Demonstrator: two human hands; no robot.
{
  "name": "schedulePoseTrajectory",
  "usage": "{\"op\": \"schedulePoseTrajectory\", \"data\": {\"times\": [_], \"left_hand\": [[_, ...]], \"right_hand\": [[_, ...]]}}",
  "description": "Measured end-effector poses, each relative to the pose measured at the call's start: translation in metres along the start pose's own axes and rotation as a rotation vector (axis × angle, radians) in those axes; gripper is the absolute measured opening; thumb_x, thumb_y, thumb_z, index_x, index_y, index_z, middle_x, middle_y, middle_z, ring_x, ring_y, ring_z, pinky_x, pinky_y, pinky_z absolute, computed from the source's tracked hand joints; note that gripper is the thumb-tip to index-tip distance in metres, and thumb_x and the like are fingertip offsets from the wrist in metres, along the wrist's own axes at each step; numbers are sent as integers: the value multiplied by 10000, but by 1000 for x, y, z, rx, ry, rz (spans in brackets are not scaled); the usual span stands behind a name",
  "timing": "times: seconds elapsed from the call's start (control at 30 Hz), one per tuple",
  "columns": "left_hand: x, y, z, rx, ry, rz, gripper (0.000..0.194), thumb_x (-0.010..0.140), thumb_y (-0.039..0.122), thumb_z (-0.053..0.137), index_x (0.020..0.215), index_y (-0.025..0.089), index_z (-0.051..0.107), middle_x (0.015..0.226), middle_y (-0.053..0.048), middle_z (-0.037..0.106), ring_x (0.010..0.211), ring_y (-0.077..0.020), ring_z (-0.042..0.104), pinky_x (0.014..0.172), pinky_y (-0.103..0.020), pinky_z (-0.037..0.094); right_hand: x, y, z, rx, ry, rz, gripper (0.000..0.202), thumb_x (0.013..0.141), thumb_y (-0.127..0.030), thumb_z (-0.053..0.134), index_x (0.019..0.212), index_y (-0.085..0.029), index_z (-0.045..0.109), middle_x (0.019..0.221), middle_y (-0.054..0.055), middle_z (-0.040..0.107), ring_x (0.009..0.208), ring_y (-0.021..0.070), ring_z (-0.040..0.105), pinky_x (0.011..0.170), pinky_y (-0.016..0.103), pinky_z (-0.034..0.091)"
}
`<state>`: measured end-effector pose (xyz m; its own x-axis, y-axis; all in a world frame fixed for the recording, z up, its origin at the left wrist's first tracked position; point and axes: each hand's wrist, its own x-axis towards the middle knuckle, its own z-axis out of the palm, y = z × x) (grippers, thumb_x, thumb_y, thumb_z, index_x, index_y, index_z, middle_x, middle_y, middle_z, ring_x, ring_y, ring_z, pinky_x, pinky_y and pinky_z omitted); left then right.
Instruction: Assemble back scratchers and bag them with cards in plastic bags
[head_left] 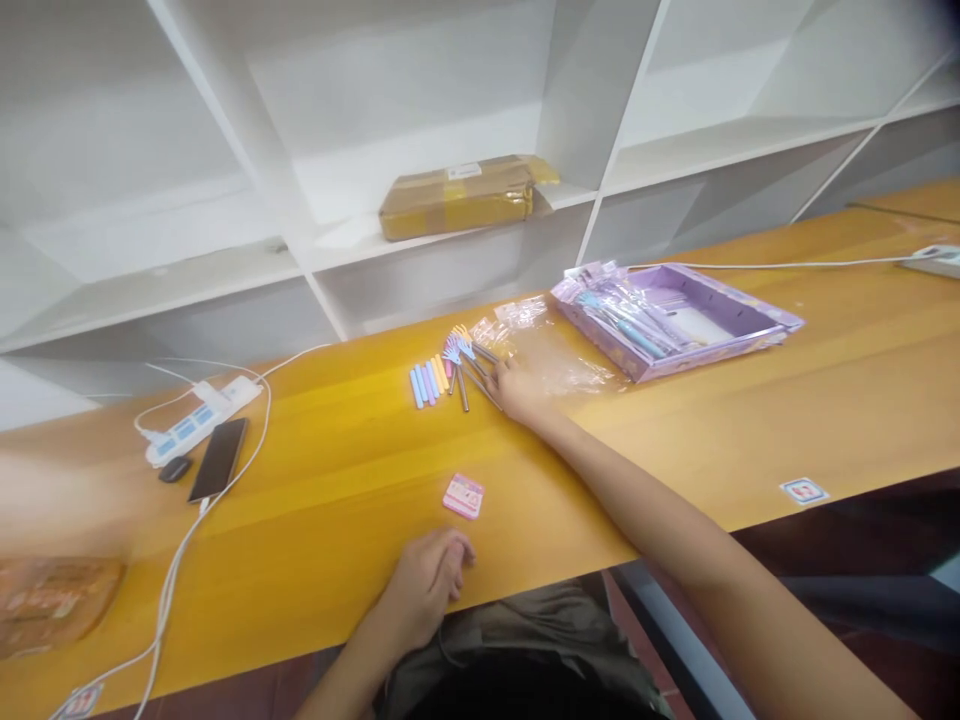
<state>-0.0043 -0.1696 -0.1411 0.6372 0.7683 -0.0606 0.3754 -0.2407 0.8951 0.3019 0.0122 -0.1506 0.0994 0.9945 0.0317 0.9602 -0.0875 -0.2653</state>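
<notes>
My right hand (514, 388) reaches across the table, its fingers closed at the metal rods of a small bunch of back scratchers (466, 365). Their hand-shaped heads are blue, pink and yellow, and the thin rods fan out toward me. Left of the bunch, several short coloured sticks (428, 382) in blue, purple and orange lie side by side. My left hand (433, 578) rests at the front edge of the table with fingers curled and nothing visible in them. Just beyond it lies a small pink card or packet (463, 496), apart from the hand.
A purple box (739, 300) holding wrapped items stands at the right, beside clear plastic wrappers (562, 360). At the left are a power strip (202, 420), a phone (219, 460) and white cables. A taped carton (457, 200) sits on the shelf behind.
</notes>
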Motion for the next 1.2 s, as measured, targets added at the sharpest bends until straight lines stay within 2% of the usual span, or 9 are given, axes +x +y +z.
{"op": "schedulePoseTrajectory", "data": {"times": [0.07,0.13,0.27,0.4,0.6,0.73,0.87,1.0,1.2], "left_hand": [[15,4,-19,297,-35,215,366,1113,400,385,1029,222,694,990,-87,737,899,-211,698,868,-348,562],[45,5,-47,522,36,346,304,1093,335,419,1050,232,702,1077,-95,738,1056,-236,678,991,-380,535],[125,-9,-108,678,290,263,332,1075,269,392,1085,213,719,1131,-120,643,1119,-277,594,1039,-460,490],[172,-37,-143,731,336,223,305,1053,350,501,1217,250,738,1032,-73,567,1029,-270,564,1005,-461,496],[174,-62,-157,738,407,176,449,1120,410,332,1290,245,714,1055,-89,556,1053,-283,544,1015,-489,481],[177,-66,-156,694,332,185,387,1067,470,496,1335,310,724,1079,-71,563,1063,-274,570,1031,-478,499],[180,-76,-167,594,540,147,395,1075,468,453,1310,247,680,1198,-103,560,1154,-286,597,1097,-498,492],[183,-92,-184,526,760,42,366,1072,443,414,1292,209,589,1214,-129,555,1114,-288,617,1080,-519,510],[184,-97,-186,533,751,-56,444,1014,589,543,1249,214,583,1079,-112,679,1152,-331,616,1110,-551,481]], "right_hand": [[-3,-2,0,32,46,28,415,1154,-388,308,1337,-108,554,1342,235,584,1131,283,638,965,366,455],[-5,-2,-1,58,83,42,382,1153,-373,324,1298,-112,562,1320,228,600,1103,280,653,934,363,460],[-7,2,-4,99,144,58,352,1152,-371,339,1239,-124,575,1260,210,638,1040,271,668,872,355,454],[-6,9,-9,148,226,41,321,1147,-359,347,1136,-153,593,1179,181,674,961,265,653,816,357,435],[-7,20,-12,232,339,-12,314,1142,-375,334,1060,-201,583,1091,149,686,938,277,623,803,372,422],[-7,26,-13,276,363,-32,316,1140,-404,326,1061,-219,570,1051,130,684,901,272,616,777,378,426],[-6,36,-17,357,473,-101,290,1128,-410,358,1002,-232,549,1006,109,657,894,262,602,778,378,430],[-3,49,-22,432,603,-41,269,1118,-420,396,979,-239,538,931,72,632,837,237,580,757,366,431],[1,55,-24,719,712,91,335,1065,-569,539,950,-254,525,768,-6,583,683,193,547,664,336,423]]}}
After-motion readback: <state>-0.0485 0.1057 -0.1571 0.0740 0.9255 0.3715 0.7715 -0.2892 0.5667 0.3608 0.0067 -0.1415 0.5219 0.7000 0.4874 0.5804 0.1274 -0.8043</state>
